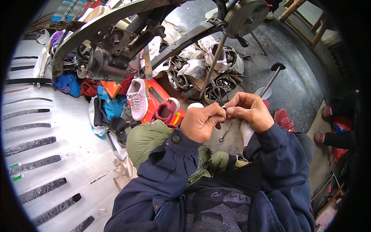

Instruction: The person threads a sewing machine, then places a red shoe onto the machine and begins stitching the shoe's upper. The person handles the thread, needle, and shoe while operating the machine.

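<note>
Your left hand [201, 123] and right hand [250, 112], fingertips together, pinch a tiny dark piece [224, 108]. Left of them, a maroon low-cut shoe [164, 111] rests on an orange cardboard box [156, 92].

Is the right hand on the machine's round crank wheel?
No, the right hand is beside the left hand, apart from the crank wheel.

Small dark piece [224, 108] between fingers [234, 111]
</note>
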A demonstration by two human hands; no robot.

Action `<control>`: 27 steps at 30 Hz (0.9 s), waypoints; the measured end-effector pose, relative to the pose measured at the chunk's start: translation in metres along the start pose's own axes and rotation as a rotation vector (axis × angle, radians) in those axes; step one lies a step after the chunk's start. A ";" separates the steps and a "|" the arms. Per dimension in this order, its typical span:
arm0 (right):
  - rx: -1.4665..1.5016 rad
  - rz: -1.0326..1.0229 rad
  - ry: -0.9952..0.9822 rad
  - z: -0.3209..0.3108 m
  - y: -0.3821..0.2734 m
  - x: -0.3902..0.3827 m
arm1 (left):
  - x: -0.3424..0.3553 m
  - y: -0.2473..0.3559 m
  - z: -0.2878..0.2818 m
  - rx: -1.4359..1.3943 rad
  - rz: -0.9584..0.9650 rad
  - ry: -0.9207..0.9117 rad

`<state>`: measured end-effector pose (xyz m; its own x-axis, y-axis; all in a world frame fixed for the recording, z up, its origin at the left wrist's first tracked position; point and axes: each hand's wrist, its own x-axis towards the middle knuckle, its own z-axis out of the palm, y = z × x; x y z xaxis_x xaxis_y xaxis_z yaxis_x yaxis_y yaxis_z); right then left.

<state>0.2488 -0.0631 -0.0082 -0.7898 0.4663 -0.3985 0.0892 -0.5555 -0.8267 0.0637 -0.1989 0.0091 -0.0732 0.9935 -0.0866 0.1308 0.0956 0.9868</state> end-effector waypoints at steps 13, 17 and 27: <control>0.079 -0.042 -0.022 0.007 -0.001 -0.002 | -0.004 -0.006 0.000 -0.445 -0.032 0.000; 0.175 -0.067 -0.034 0.009 0.001 -0.002 | -0.002 -0.016 0.000 -0.747 0.014 -0.016; 0.224 -0.112 -0.055 0.008 0.010 0.003 | -0.002 -0.019 0.004 -0.841 0.066 0.009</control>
<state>0.2425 -0.0731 -0.0145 -0.8198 0.4984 -0.2821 -0.1324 -0.6442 -0.7533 0.0656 -0.2021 -0.0105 -0.0993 0.9947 -0.0270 -0.6446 -0.0436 0.7633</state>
